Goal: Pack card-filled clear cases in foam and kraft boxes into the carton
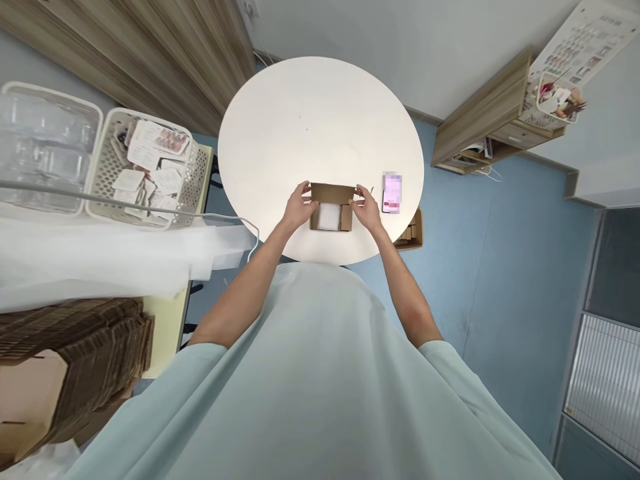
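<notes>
A small brown cardboard box (pixel 332 193) stands on the round white table (pixel 320 107) in front of me, its lid raised at the far side. Inside lies a white, flat-looking packet (pixel 329 217); what it contains cannot be made out. At the box's left side my left hand (pixel 299 207) has its thumb and fingers closed on the cardboard edge. My right hand (pixel 367 209) grips the opposite side, fingers at the lid's corner and thumb by the right flap. A phone (pixel 392 193) with a blurred, lit screen rests to the right of my right hand.
Left of the table are a white basket of cards and packets (pixel 186 193), a bin of clear plastic containers (pixel 50 147), white wrapping sheets (pixel 100 260) and stacked flat cardboard (pixel 110 353). A cable (pixel 220 217) crosses there. An open carton (pixel 419 230) sits beyond the table's right edge.
</notes>
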Action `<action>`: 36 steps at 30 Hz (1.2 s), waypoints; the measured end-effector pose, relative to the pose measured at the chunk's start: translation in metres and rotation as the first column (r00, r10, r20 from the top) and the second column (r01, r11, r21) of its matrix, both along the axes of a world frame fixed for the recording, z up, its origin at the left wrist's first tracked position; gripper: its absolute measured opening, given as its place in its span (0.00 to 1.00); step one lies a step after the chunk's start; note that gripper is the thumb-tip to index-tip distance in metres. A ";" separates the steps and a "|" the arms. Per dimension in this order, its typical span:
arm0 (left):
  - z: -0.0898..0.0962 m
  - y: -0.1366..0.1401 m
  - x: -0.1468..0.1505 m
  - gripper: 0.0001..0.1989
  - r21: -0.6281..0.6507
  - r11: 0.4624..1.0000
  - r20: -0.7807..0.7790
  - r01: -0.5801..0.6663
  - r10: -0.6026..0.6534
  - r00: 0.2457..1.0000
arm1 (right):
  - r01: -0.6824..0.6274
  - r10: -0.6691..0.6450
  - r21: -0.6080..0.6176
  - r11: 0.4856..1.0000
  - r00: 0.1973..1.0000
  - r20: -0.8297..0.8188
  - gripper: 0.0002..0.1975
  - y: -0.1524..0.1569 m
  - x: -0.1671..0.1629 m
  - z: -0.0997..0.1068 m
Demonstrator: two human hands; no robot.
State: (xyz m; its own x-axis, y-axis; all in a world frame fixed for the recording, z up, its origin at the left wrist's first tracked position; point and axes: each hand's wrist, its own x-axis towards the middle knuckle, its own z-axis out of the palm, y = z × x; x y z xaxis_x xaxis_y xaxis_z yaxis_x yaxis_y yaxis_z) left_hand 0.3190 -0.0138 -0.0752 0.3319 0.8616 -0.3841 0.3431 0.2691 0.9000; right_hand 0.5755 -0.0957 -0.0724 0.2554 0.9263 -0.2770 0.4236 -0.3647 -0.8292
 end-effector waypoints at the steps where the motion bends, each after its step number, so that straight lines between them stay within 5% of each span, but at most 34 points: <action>1: -0.002 -0.006 -0.002 0.44 0.009 1.000 0.002 0.002 -0.002 1.000 | -0.009 0.009 0.013 1.000 1.000 0.003 0.35 -0.008 -0.001 -0.002; 11: -0.025 -0.081 -0.019 0.39 0.144 0.981 -0.171 0.134 -0.108 0.979 | -0.162 0.161 -0.010 0.987 0.977 0.141 0.38 -0.088 -0.026 -0.017; 19: -0.016 -0.104 -0.036 0.35 0.333 0.904 -0.360 0.267 -0.139 0.922 | -0.122 0.116 0.000 0.993 0.944 0.309 0.33 -0.114 -0.040 -0.009; 25: -0.007 -0.112 -0.038 0.26 0.271 0.913 -0.430 0.306 -0.169 0.887 | -0.071 0.090 -0.076 0.995 0.953 0.289 0.23 -0.130 -0.050 -0.005; 36: 0.000 -0.126 -0.039 0.19 0.022 0.921 -0.577 0.389 -0.306 0.757 | -0.017 0.063 -0.253 0.967 0.983 0.174 0.22 -0.142 -0.060 -0.017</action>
